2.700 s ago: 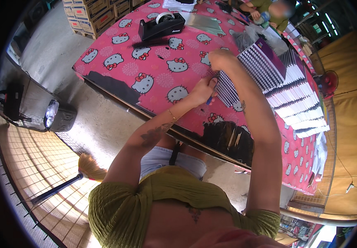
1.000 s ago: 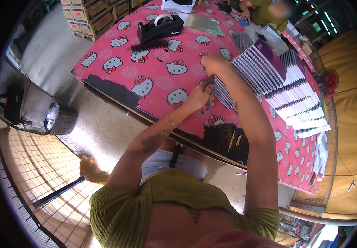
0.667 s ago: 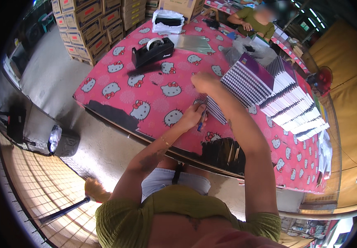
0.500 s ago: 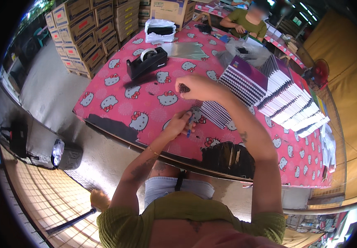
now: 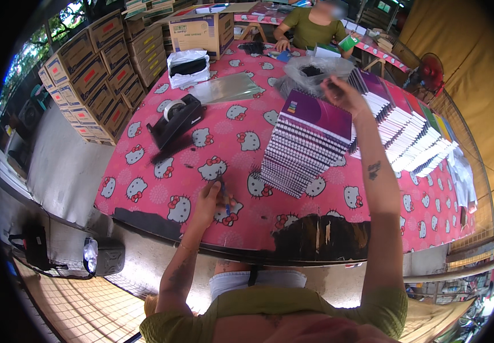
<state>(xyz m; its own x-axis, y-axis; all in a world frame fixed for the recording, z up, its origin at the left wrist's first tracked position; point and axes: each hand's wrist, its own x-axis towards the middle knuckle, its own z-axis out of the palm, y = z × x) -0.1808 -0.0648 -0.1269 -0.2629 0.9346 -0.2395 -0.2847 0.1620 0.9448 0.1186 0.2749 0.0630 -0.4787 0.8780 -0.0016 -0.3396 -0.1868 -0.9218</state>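
My left hand point(image 5: 215, 199) is closed around a slim blue pen-like tool point(image 5: 226, 200), low over the pink tabletop near its front edge. My right hand point(image 5: 343, 94) reaches past the far right corner of a tall stack of purple-covered, spiral-bound notebooks point(image 5: 317, 119). Its fingers are curled round something dark that I cannot make out. Just left of those fingers lies a clear plastic bag point(image 5: 295, 70) with black material inside. Right of the stack, more spiral-bound notebooks point(image 5: 398, 128) lie in leaning, overlapping piles.
A black tape dispenser point(image 5: 177, 123), clear plastic sheets point(image 5: 227, 88) and a white-wrapped black bundle point(image 5: 188, 68) occupy the table's left side. Cartons point(image 5: 92, 80) are stacked beyond it. Across the table a person point(image 5: 310, 28) handles a green-covered item. A red fan point(image 5: 430, 71) stands at right.
My right hand has moved from above the table's middle to beyond the notebook stack, beside the plastic bag. My left hand has shifted left, still with the blue tool. The view has shifted too.
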